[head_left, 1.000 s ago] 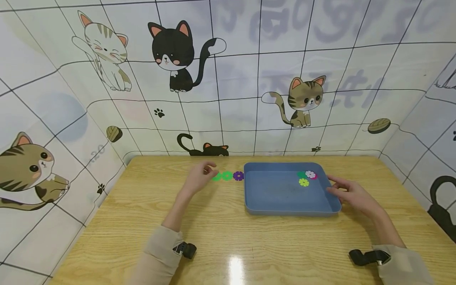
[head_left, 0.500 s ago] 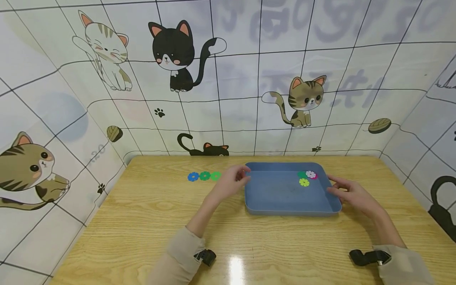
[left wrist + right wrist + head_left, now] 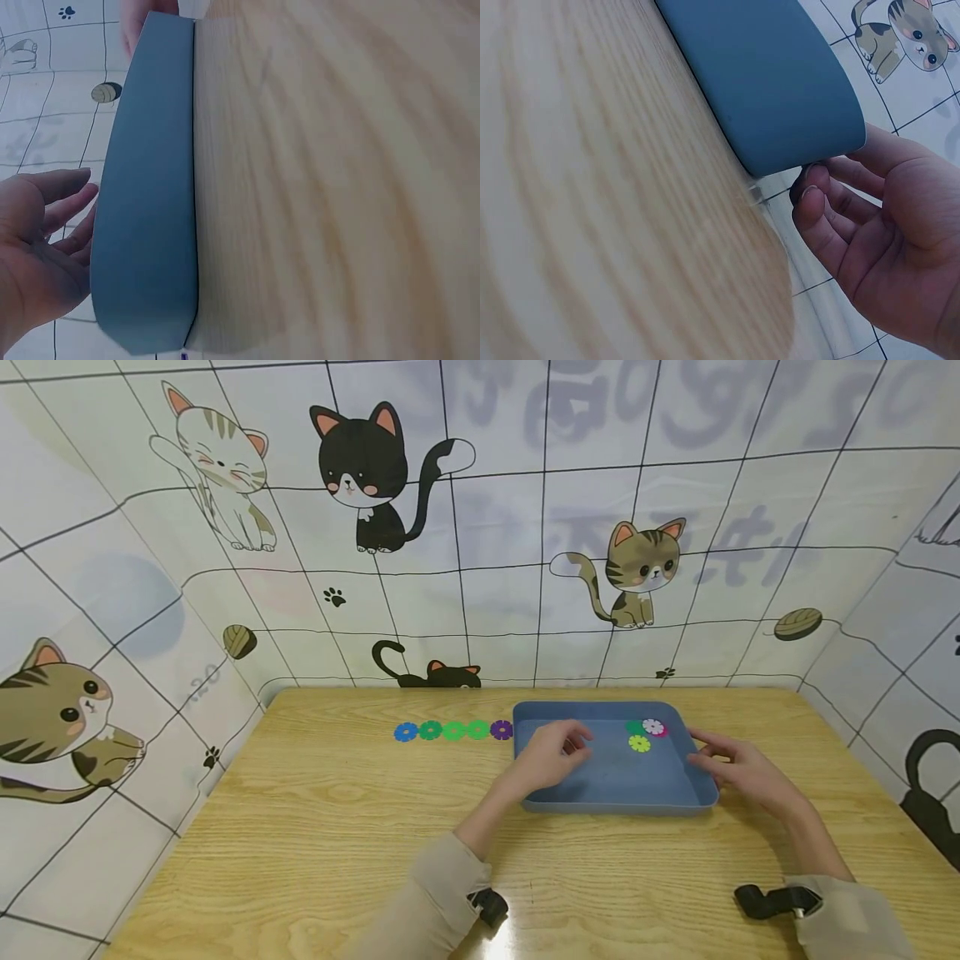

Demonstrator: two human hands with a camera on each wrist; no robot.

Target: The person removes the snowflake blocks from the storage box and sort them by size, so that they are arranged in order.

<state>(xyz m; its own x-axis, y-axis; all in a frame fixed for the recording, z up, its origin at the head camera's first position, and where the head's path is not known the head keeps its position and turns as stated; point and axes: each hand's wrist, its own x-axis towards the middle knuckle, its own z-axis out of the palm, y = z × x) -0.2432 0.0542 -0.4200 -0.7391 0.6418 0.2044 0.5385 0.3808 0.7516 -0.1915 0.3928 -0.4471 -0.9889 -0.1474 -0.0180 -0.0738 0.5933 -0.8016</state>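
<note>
A blue-grey tray (image 3: 600, 785) stands on the wooden table. My left hand (image 3: 551, 756) hovers over the tray's left part, fingers loosely bent, with nothing visible between them. At the tray's right side my right hand (image 3: 750, 777) holds the wall, thumb over the rim; in the right wrist view its bent fingers (image 3: 810, 210) lie outside by the corner. Inside the tray are a yellow flower-shaped disc (image 3: 640, 743), a white disc (image 3: 654, 727) overlapping a pink one, and a green disc (image 3: 632, 727). Left of the tray, a row runs from a blue disc (image 3: 406, 732) to a purple disc (image 3: 501, 730).
Between the blue and purple discs lie three green discs, the middle one (image 3: 453, 731) lighter than the leftmost. The purple disc sits close against the tray's left wall. A cat-patterned wall covering (image 3: 495, 610) rises behind the wooden table (image 3: 322, 802).
My left hand has moved right, from the row of discs, past the tray's left rim, to over the tray. The whole row now shows. My right hand has stayed at the tray's right side.
</note>
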